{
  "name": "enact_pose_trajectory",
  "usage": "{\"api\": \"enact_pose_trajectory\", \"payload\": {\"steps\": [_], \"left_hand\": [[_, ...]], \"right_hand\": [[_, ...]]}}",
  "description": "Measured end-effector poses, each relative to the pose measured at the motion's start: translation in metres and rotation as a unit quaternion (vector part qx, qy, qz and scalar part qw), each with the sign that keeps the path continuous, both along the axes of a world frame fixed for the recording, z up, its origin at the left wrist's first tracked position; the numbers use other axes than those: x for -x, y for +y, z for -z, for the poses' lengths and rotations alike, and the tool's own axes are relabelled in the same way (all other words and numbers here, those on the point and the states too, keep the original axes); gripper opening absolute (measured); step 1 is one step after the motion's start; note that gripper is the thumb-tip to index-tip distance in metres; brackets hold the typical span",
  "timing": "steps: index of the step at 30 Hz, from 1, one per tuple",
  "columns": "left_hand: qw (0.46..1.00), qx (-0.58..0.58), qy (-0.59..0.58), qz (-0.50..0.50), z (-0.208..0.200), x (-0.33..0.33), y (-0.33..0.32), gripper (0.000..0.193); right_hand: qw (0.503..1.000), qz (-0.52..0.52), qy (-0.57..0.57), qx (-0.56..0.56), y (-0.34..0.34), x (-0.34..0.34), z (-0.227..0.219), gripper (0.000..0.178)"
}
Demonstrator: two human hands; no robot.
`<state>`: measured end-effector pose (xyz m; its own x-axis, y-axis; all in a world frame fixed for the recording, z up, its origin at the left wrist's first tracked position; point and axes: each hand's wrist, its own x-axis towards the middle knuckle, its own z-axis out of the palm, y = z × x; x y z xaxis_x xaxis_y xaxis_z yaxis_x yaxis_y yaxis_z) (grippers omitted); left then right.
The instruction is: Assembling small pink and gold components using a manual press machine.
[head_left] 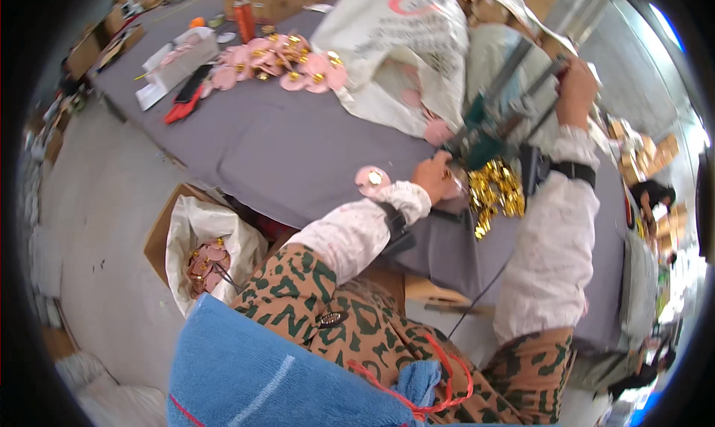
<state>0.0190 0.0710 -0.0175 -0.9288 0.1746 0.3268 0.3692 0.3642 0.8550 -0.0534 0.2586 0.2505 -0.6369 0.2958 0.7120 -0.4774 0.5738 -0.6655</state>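
Note:
A green hand press [482, 133] with a metal upright stands on the grey-clothed table. My right hand [577, 92] is closed around its lever handle, at the upper right. Low at the base of the press, my left hand [433, 177] pinches what looks like a pink disc, mostly hidden by the fingers. Just left of that hand lies one pink disc [372, 180] with a gold metal piece at its middle. A heap of shiny gold metal pieces [495, 192] sits between my forearms, close to the press.
Many pink discs [275, 61] with gold pieces are piled farther back on the table [275, 140]. A white woven sack [395, 47] spills discs beside the press. A lined carton [179, 241] with more discs stands below the table's left edge. A black phone [195, 83] lies far left.

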Motion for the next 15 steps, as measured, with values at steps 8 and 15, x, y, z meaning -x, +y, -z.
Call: {"api": "enact_pose_trajectory", "payload": {"steps": [8, 15], "left_hand": [[0.926, 0.372, -0.039, 0.051, -0.060, -0.020, -0.128, 0.031], [0.951, 0.282, -0.121, 0.037, -0.004, -0.026, -0.165, 0.036]], "right_hand": [[0.990, -0.061, -0.019, 0.129, -0.004, -0.003, 0.005, 0.028], [0.988, -0.071, -0.027, 0.136, 0.011, 0.011, 0.014, 0.026]]}}
